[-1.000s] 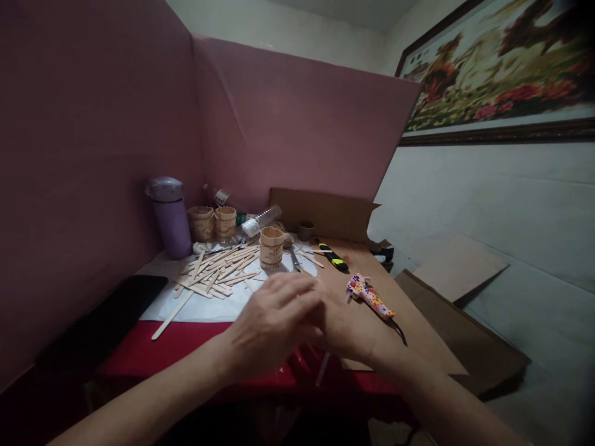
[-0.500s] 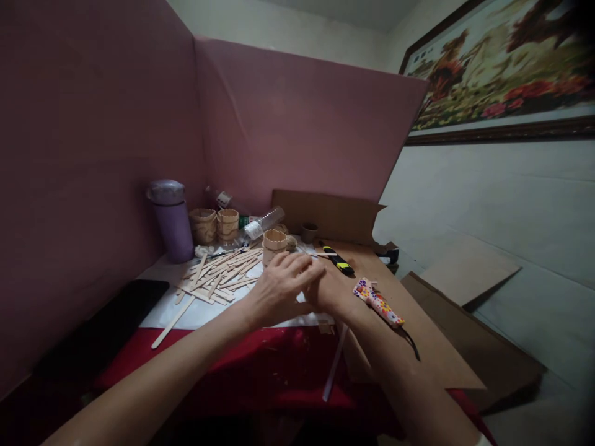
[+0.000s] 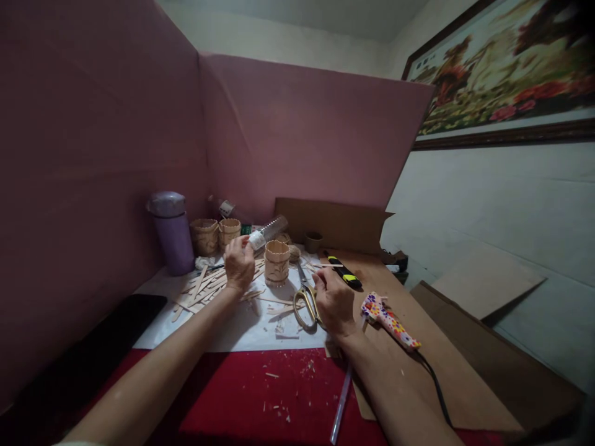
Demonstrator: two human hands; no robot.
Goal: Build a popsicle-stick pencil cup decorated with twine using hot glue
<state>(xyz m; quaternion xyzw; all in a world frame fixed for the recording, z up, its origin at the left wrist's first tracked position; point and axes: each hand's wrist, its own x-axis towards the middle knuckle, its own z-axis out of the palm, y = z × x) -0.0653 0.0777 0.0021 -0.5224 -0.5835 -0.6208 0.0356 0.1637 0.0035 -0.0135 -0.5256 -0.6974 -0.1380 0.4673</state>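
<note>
My left hand (image 3: 239,265) is over the far right part of a pile of craft sticks (image 3: 204,286), in front of a clear plastic bottle (image 3: 271,231). Its fingers are bent, thumb and forefinger apart, with nothing visible between them. A small cup made of wooden sticks (image 3: 277,265), scallop-rimmed, stands upright just to its right. My right hand (image 3: 333,302) is closed beside gold-handled scissors (image 3: 304,310) and covers part of one handle loop. Whatever its fingers hold, if anything, is hidden.
Two similar cups (image 3: 205,238) and a purple tumbler (image 3: 173,238) stand at back left. On the cardboard (image 3: 446,378) to the right lie a black-and-yellow utility knife (image 3: 344,271) and a flower-patterned glue gun (image 3: 389,321) with a cord. Wood scraps dot the red cloth (image 3: 223,396).
My hands were together in front of the cup and have moved apart, the left toward the stick pile, the right beside the scissors. The scissors and the whole cup now show.
</note>
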